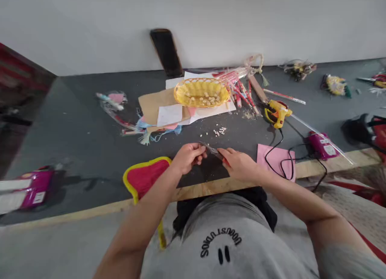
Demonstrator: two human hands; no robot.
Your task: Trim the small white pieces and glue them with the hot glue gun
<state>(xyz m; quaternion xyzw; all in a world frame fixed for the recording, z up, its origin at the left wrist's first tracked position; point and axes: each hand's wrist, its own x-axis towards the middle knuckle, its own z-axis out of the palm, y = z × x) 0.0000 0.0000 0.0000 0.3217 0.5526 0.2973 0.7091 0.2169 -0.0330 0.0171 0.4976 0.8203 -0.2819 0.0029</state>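
My right hand [238,163] is wrapped round the orange-red handles of a pair of pliers [212,150], whose metal jaws point left. Just past the jaw tips, my left hand [189,156] is pinched closed; whatever lies between its fingers is too small to make out. Small white pieces [220,131] are scattered on the dark table a little beyond both hands. Behind them a yellow basket [202,87] holds small pale bits and rests on brown and white paper [169,115].
A yellow glue gun [277,113] with a black cord lies right, near a pink sheet [276,160] and a purple pack [323,145]. A red, yellow-edged item [147,176] lies by my left forearm. A phone [167,51] leans on the wall; red-and-white sticks [243,94] lie beside the basket.
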